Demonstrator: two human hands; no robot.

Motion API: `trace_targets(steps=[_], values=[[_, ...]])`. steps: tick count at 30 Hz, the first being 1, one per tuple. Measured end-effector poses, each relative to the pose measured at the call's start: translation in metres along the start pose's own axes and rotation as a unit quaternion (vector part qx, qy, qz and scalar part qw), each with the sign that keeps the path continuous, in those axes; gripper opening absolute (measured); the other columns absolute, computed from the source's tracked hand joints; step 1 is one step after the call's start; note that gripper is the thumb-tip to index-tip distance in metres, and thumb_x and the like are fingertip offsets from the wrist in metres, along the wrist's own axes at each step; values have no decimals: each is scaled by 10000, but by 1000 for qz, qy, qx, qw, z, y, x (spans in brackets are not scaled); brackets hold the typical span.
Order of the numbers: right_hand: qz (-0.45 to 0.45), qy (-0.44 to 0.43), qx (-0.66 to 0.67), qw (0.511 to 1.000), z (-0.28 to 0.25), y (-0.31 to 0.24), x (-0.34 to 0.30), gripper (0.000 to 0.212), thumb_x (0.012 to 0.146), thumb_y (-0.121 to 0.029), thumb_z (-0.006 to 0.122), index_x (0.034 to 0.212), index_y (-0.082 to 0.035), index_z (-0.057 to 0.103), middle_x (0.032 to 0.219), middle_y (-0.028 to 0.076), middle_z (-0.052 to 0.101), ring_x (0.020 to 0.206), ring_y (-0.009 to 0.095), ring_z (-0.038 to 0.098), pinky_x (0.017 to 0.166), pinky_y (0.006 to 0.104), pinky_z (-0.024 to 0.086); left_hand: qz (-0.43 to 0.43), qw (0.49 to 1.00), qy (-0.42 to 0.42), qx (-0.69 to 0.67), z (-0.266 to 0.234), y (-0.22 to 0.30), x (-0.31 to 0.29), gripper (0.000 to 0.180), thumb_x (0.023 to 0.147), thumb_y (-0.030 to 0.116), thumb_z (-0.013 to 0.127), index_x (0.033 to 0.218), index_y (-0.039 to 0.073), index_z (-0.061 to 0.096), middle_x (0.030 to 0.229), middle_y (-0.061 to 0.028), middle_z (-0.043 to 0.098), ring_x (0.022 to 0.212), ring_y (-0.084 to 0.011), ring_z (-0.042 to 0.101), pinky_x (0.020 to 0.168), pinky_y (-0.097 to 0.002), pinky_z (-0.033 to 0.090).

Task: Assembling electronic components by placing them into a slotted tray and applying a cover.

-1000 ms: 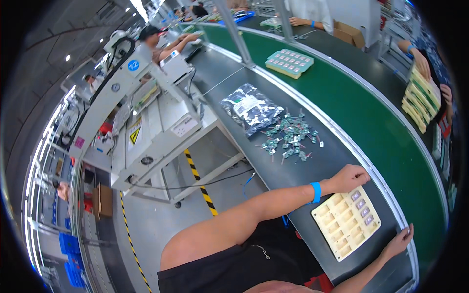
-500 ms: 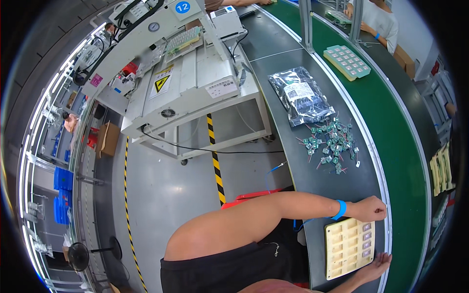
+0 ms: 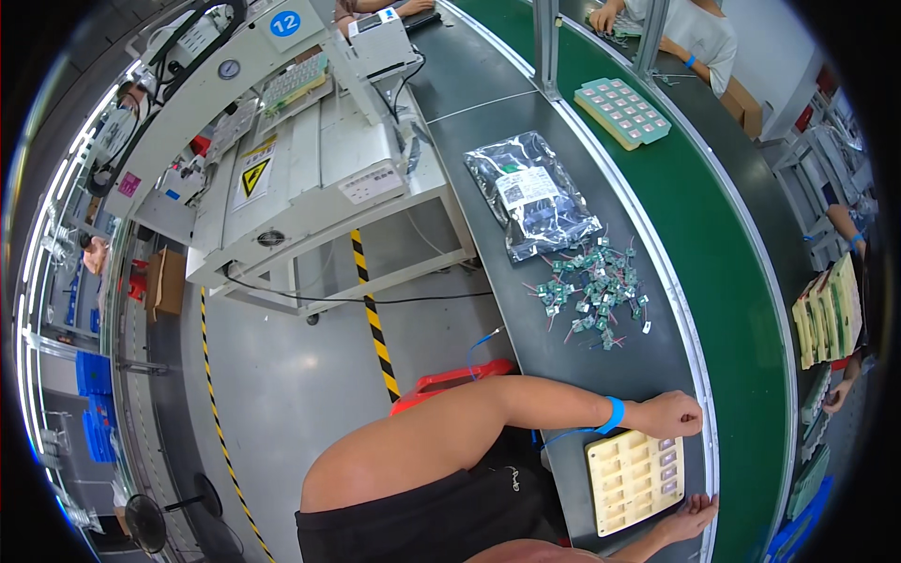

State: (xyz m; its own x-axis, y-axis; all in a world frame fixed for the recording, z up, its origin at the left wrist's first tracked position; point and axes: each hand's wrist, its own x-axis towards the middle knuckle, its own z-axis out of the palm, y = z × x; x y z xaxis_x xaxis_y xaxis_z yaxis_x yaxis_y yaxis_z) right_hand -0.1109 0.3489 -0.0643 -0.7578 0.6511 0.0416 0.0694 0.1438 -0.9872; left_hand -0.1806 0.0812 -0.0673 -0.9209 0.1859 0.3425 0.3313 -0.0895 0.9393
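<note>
Currently, in the head view, the cream tray (image 3: 631, 486) is lying on the worktop (image 3: 649, 368) between the left hand (image 3: 670, 414) and right hand (image 3: 691, 519), both curling their fingers; whether pinching anything, I cannot tell. The left forearm (image 3: 563, 402) is stretching between the tray and loose green boards (image 3: 595, 289) near a silvery bag (image 3: 531, 195).

The cream tray (image 3: 627, 486) looks like matt plastic, the dark counter (image 3: 657, 375) smooth and dull, the rail (image 3: 690, 333) bare metal, the bag (image 3: 551, 225) crinkled, glossy silvery film with a paper-like label (image 3: 527, 188).
</note>
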Motion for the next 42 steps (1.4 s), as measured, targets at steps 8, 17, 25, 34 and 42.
trace_targets(steps=[8, 17, 25, 34, 42], values=[[-238, 170, -300, 908, -86, 29, 35, 328, 984, -232, 551, 908, 65, 668, 846, 254, 674, 681, 381, 597, 633, 475, 457, 8, 999, -32, -1, 2, -1, 3, 159, 875, 133, 587, 774, 33, 657, 777, -97, 639, 728, -280, 632, 628, -391, 496], [-267, 139, -447, 842, -57, 12, 18, 396, 973, -243, 525, 713, 40, 621, 701, 256, 622, 597, 417, 544, 591, 506, 442, -9, 999, -38, 13, -1, 3, 7, 157, 857, 143, 596, 768, 33, 662, 780, -98, 642, 740, -280, 629, 647, -394, 500], [-264, 134, -457, 839, -55, 15, 19, 400, 972, -278, 527, 765, 37, 661, 735, 259, 648, 617, 425, 583, 601, 507, 470, 13, 1000, -7, -6, -1, -1, 3, 163, 841, 141, 599, 746, 18, 647, 748, -120, 626, 685, -295, 612, 612, -414, 477], [-173, 96, -439, 876, -90, 40, 28, 426, 1003, -350, 527, 1076, 39, 684, 1043, 217, 699, 935, 369, 666, 825, 416, 520, -11, 999, -45, -2, 1, -4, 7, 160, 838, 182, 660, 774, 39, 693, 801, -119, 667, 727, -268, 655, 663, -381, 518], [-149, 165, -371, 902, -62, 19, 17, 271, 963, -269, 589, 966, -18, 692, 740, 191, 635, 645, 222, 609, 664, 367, 500, -3, 998, -62, -25, 0, -4, 11, 134, 900, 111, 629, 926, 7, 710, 871, -125, 687, 804, -260, 679, 718, -341, 536]])
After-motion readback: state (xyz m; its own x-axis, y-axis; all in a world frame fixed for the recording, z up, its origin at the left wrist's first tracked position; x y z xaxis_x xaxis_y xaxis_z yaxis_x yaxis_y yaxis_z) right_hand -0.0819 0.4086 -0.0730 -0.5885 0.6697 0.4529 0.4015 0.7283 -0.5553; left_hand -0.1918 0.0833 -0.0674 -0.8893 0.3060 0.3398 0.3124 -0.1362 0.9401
